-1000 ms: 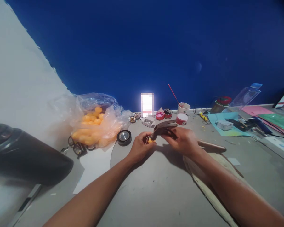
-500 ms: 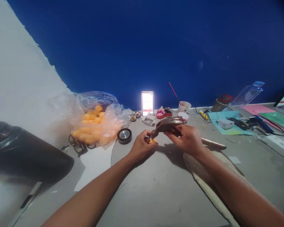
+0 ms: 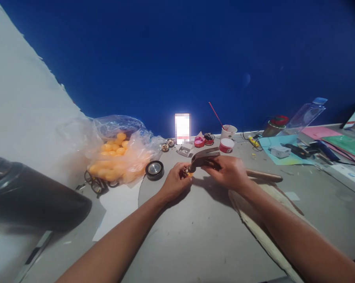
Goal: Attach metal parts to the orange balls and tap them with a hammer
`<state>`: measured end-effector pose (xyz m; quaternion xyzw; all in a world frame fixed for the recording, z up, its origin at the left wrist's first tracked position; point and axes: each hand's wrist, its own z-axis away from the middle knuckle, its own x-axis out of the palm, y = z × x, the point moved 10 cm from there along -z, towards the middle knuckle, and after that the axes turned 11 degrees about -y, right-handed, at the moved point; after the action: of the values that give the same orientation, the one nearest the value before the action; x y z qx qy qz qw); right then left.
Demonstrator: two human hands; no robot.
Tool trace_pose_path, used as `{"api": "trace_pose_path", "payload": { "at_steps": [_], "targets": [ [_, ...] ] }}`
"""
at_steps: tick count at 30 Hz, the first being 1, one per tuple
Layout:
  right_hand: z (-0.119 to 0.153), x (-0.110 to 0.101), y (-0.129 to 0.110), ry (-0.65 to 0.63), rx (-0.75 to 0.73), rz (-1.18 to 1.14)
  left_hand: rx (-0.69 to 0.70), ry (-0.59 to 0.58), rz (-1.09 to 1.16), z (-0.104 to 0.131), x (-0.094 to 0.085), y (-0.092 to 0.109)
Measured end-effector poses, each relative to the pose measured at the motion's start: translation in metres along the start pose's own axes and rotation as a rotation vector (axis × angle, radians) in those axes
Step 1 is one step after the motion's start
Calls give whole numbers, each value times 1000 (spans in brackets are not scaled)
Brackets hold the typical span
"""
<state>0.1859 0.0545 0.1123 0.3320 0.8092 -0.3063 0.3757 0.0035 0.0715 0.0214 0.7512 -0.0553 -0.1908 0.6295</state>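
Between the thumb and fingers of my left hand [image 3: 174, 184] is a small orange piece [image 3: 190, 174] with shiny gold-coloured metal on it. Most of that piece is hidden by the fingers and the tool. My right hand [image 3: 232, 172] is closed round a claw hammer [image 3: 198, 158], gripping it close to its head. The hammer's striking face is at the metal part of the piece; whether they touch I cannot tell. Its wooden handle sticks out to the right, behind my right wrist.
At the left are a plastic bag of orange balls [image 3: 115, 151], a black round container [image 3: 154, 170], glasses [image 3: 97, 184] and a large dark cylinder [image 3: 36, 194]. Behind stand a lit screen [image 3: 182, 129], small tubs [image 3: 226, 146] and a paper cup [image 3: 229, 130]. A cream cloth-like item [image 3: 254, 220] lies under my right forearm.
The hammer has lowered and tilted slightly, uncovering more of the red-and-white tub behind it. Both hands keep their hold. The whole view has shifted a little.
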Motion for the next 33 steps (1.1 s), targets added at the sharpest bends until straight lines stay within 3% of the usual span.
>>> {"api": "trace_pose_path", "payload": {
  "at_steps": [4,9,14,18,23,27,33],
  "targets": [
    [1,-5,5,45,30,-9,-43,-27,63,0,5,-2],
    [-1,1,0,-33,9,24,-85,-24,83,2,8,-1],
    [1,-10,0,64,-13,-17,-75,-34,17,2,9,4],
    [0,-4,-3,-2,-46,-18,-94,-55,13,1,10,0],
    [1,-13,-5,49,-55,-54,-103,-46,6,0,9,-4],
    [0,-5,-11,-35,-95,-25,-90,-53,-24,2,11,1],
    [-2,-4,17,5,59,151,-61,-11,52,4,8,-5]
  ]
}}
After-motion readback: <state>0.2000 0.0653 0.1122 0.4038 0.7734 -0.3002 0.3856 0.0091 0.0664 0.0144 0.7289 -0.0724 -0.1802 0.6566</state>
